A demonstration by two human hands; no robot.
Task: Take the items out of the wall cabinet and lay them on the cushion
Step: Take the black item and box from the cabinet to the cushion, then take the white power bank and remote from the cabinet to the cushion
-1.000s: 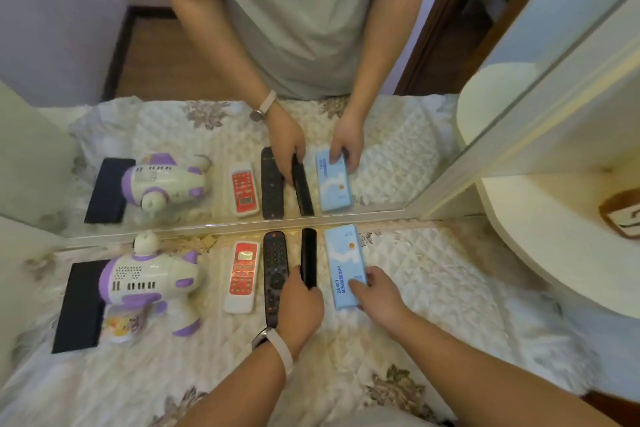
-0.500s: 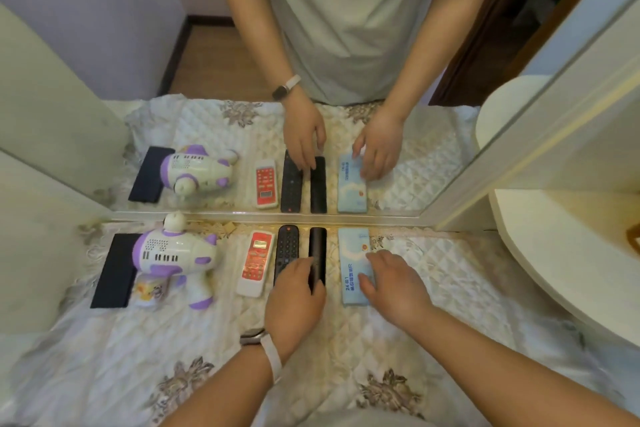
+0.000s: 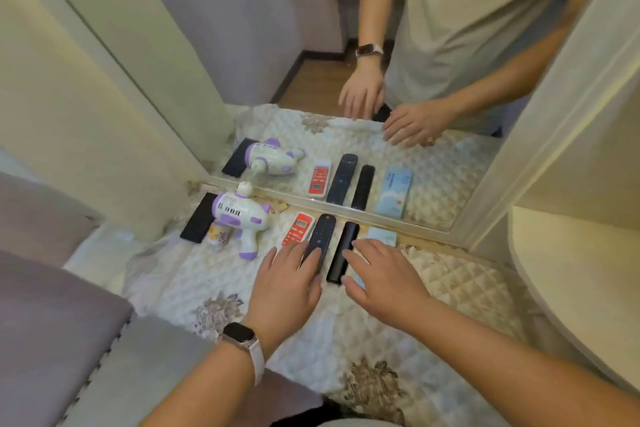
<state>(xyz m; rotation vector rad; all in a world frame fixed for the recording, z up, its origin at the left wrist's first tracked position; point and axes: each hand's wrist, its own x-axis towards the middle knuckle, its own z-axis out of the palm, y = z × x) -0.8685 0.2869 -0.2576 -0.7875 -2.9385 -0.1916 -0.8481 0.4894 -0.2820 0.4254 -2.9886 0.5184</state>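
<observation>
Quilted cushion (image 3: pixel 207 288) abuts a mirror (image 3: pixel 450 156). We log a row along its far edge, left to right: black slab (image 3: pixel 199 222), toy (image 3: pixel 239 215), red remote (image 3: pixel 297 229), black remote (image 3: pixel 322 232), slim remote (image 3: pixel 343 250), blue box (image 3: pixel 381 236). Our left hand (image 3: pixel 287 284), fingers straight, lies over the black remote's near end. Our right hand (image 3: pixel 384 274), spread, covers the box's near part.

We see a white quilted fabric cushion (image 3: pixel 450 288) with brown floral patches. In a row on it, left to right:
- flat black rectangular slab (image 3: pixel 198 218)
- white-and-purple plastic toy gun (image 3: pixel 239 215), with a small blurred yellowish item (image 3: pixel 219 236) tucked against it
- red-and-white remote (image 3: pixel 298 229)
- black buttoned remote (image 3: pixel 322 232)
- slim plain black remote (image 3: pixel 344 246)
- pale blue flat packet (image 3: pixel 382 236)
</observation>
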